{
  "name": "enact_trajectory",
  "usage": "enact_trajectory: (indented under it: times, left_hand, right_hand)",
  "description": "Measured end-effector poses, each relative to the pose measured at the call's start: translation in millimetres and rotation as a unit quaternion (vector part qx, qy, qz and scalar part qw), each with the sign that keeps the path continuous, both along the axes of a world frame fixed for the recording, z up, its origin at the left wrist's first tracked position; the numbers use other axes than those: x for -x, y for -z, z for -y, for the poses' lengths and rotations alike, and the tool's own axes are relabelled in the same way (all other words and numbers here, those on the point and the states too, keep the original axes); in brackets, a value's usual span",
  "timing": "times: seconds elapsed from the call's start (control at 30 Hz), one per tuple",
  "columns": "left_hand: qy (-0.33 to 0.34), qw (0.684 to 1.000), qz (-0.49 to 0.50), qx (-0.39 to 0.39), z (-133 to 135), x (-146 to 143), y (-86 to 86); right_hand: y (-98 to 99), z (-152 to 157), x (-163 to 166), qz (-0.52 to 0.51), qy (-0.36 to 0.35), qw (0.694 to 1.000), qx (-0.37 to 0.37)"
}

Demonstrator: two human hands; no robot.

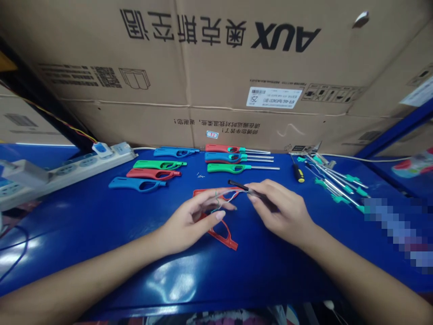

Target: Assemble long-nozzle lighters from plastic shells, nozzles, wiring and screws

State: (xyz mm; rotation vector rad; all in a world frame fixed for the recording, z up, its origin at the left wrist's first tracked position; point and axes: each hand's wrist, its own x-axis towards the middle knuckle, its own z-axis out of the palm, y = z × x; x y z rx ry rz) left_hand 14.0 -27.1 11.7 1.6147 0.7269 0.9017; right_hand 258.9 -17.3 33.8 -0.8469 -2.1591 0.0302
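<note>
Lower red shell: lying at six o'clock from view centre; a straying thumb could be nudging it.
Left hand: you're half-curling it, thumb apart; I cannot tell what it's gripping.
Right hand: you're pinching a black rod; careless pulling could be snapping the white strand.
Pale bits: lying at eleven o'clock from that shell; a sweeping finger could be scattering them.

The left hand, the right hand, the left forearm and the right forearm are being seen bare out to the view's edges. Slender fingers are being shown, the left thumb being tipped by a rounded nail.
</note>
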Motion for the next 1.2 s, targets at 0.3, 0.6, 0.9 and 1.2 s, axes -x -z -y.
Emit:
enact_trajectory:
  times: [0.3, 0.6, 0.9, 1.2]
  left_hand:
    - [0.014, 0.994, 0.008, 0.108, -1.1, 8.4, -16.1]
    - [-0.097, 0.988, -0.104, 0.061, -1.8, 7.0, -20.2]
    - [-0.132, 0.976, -0.173, 0.009, -5.8, 7.6, -15.0]
    - [-0.154, 0.953, -0.237, -0.107, -5.5, 11.6, -10.6]
  right_hand:
    - [-1.1, -3.1, -4.4, 0.042, 0.006, 0.999, -0.017]
    - [0.4, -5.4, -6.3, 0.085, -0.002, 0.996, 0.026]
    - [3.6, -7.4, -4.7, 0.104, -0.003, 0.994, 0.04]
    - [2.5, -10.8, -5.9, 0.203, -0.004, 0.979, -0.023]
